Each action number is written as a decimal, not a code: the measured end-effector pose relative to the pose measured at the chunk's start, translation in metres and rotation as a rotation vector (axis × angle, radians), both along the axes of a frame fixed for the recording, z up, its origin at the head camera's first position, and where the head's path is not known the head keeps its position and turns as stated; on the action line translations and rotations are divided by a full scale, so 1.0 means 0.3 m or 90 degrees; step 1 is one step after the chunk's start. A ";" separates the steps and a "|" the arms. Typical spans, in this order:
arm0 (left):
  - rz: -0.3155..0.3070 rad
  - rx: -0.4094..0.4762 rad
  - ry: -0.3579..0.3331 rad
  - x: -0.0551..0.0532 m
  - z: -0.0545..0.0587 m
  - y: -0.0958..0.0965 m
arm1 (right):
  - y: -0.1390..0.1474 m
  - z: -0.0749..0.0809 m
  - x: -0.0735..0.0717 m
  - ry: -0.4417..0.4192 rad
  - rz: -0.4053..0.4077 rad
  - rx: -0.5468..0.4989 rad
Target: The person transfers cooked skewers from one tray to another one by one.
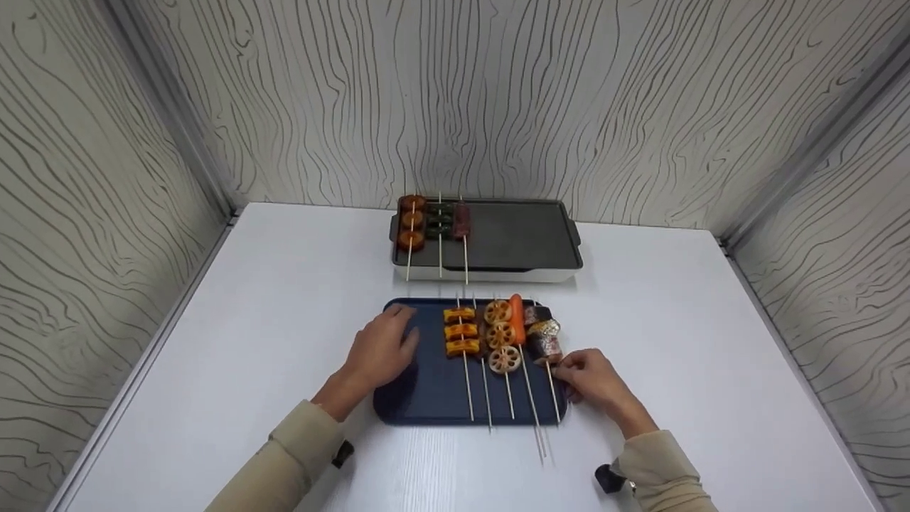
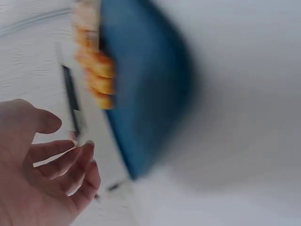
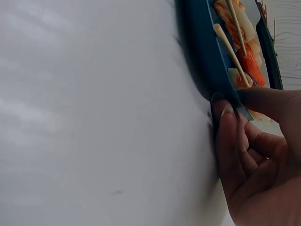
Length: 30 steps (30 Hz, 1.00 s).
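Note:
A dark blue tray [image 1: 419, 398] lies on the white table, bearing several food skewers on its middle and right side. These include a skewer of yellow pieces [image 1: 462, 331], a lotus root skewer [image 1: 502, 335], an orange sausage-like skewer [image 1: 517, 320] and a skewer of dark-skinned chunks [image 1: 545, 340]. My right hand [image 1: 597, 380] pinches the tray's right rim, thumb above and fingers beneath, as the right wrist view shows. Over the tray's left edge is my left hand [image 1: 382, 348]; in the left wrist view its fingers [image 2: 77, 169] are loosely bent, holding nothing.
Behind the tray stands a griddle [image 1: 522, 235] with a dark plate and pale base. On its left part lie a skewer of orange-brown rounds [image 1: 411, 220], a dark green skewer [image 1: 439, 222] and a dark red one [image 1: 461, 219]. Wood-patterned panels [image 1: 498, 99] enclose the table.

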<state>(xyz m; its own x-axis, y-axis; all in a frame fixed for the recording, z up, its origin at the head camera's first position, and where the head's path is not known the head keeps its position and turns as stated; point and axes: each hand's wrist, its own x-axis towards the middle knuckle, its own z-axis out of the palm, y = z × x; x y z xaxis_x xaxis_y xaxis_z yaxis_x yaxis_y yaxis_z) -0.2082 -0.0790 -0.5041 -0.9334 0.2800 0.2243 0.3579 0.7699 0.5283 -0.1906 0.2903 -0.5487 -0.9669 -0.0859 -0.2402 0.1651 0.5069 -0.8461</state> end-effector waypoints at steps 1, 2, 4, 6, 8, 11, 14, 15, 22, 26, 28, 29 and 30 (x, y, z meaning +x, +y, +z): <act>-0.010 0.016 -0.003 -0.018 0.022 0.019 | 0.000 -0.003 0.000 0.001 -0.005 -0.007; -0.022 0.029 -0.006 -0.039 0.044 0.037 | -0.001 -0.006 0.002 0.003 -0.010 -0.012; -0.049 0.050 -0.010 -0.082 0.081 0.075 | 0.000 -0.012 0.005 0.002 -0.019 -0.018; -0.072 0.064 -0.032 -0.125 0.115 0.112 | 0.003 -0.017 0.008 0.002 -0.026 -0.021; -0.085 0.070 -0.054 -0.169 0.142 0.147 | 0.007 -0.019 0.010 0.003 -0.028 -0.025; -0.079 0.066 -0.105 -0.227 0.174 0.191 | 0.010 -0.019 0.010 0.006 -0.020 -0.036; -0.059 0.048 -0.154 -0.282 0.195 0.227 | 0.010 -0.018 0.007 0.008 -0.015 -0.043; -0.051 0.041 -0.172 -0.299 0.200 0.237 | 0.009 -0.018 0.006 0.006 -0.016 -0.045; 0.017 0.021 -0.243 -0.406 0.207 0.295 | -0.020 0.029 0.022 0.005 -0.016 -0.052; 0.069 0.032 -0.256 -0.437 0.183 0.332 | -0.015 0.011 0.013 0.010 -0.016 -0.048; 0.083 0.043 -0.258 -0.450 0.167 0.354 | 0.000 -0.017 0.007 0.011 -0.021 -0.044; 0.089 0.044 -0.255 -0.457 0.159 0.365 | 0.004 -0.022 0.009 0.013 -0.023 -0.041; 0.094 0.046 -0.252 -0.463 0.153 0.374 | 0.008 -0.025 0.010 0.013 -0.023 -0.036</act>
